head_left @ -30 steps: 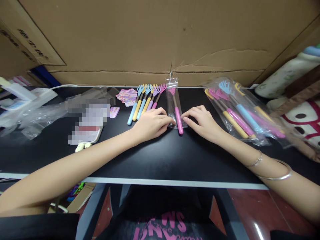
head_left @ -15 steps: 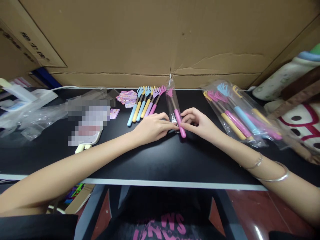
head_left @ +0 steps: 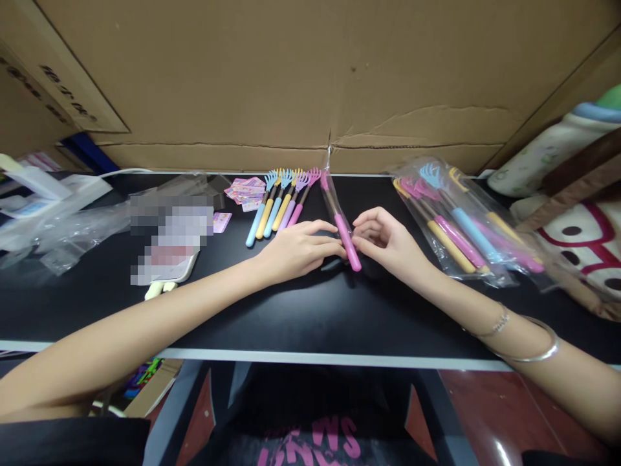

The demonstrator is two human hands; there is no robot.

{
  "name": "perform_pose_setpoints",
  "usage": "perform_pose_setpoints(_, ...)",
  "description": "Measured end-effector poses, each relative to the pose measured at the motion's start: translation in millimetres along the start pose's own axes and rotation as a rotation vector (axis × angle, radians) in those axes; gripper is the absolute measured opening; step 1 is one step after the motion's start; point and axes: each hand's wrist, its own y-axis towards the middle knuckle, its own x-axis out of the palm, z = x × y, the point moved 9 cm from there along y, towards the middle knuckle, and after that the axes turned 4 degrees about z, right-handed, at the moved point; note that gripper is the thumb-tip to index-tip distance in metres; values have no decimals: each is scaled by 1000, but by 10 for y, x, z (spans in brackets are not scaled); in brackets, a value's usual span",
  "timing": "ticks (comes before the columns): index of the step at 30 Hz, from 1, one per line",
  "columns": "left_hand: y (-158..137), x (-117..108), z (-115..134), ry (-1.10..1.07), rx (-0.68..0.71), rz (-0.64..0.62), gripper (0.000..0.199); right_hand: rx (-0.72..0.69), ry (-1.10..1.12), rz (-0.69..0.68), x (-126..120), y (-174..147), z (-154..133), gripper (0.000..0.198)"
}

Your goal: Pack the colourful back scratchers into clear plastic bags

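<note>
A pink back scratcher (head_left: 348,244) in a clear plastic sleeve (head_left: 334,194) lies slanted in front of me, its claw end away from me. My left hand (head_left: 308,251) pinches at the left edge of its handle, fingers stretched forward. From the other side, the thumb and curled fingers of my right hand (head_left: 385,241) meet the handle; the exact contact is partly hidden. To the left is a row of several unwrapped back scratchers (head_left: 272,210) with blue, yellow, purple and pink handles. More back scratchers (head_left: 460,233), in clear bags, lie to the right.
Small printed cards (head_left: 246,191) lie behind the row. Farther left are a blurred-out phone (head_left: 179,249) and crumpled clear plastic (head_left: 72,233). Cardboard (head_left: 233,77) walls off the back of the black table (head_left: 301,323). A bottle (head_left: 538,149) and a patterned bag (head_left: 587,239) stand right.
The wrapped pink back scratcher has turned slightly, its claw end now seen more from the side and further left. My left fingers have spread a little; both hands stay beside the handle.
</note>
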Motion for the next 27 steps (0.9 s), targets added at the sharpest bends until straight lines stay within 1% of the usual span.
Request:
perform_pose_setpoints(4,20,12,53,-17,26,-40,35,-156,-146,28,-20,-52,-209,21)
perform_pose_setpoints(6,23,30,76,-37,41,-62,35,-229,-230,11,1,-82,-299,18)
perform_pose_setpoints(11,10,40,94,-17,70,-86,28,-395,-522,-155,175,-167,-409,7)
perform_pose_setpoints(14,16,-86,70,15,54,-13,27,-439,-639,-248,258,-205,-416,11)
perform_pose_setpoints(17,18,-258,-19,59,-26,101,26,-462,-686,-331,325,-238,-426,17)
perform_pose_setpoints(19,8,-310,-95,74,-85,141,26,-469,-696,-352,340,-248,-441,21)
perform_pose_setpoints(22,-11,-285,-170,82,-128,151,26,-494,-705,-377,361,-268,-466,29)
perform_pose_setpoints(24,-17,-239,-175,96,-117,140,27,-520,-722,-393,378,-286,-475,32)
perform_pose_setpoints(27,-15,-161,-134,120,-75,88,28,-551,-761,-430,414,-322,-462,33)
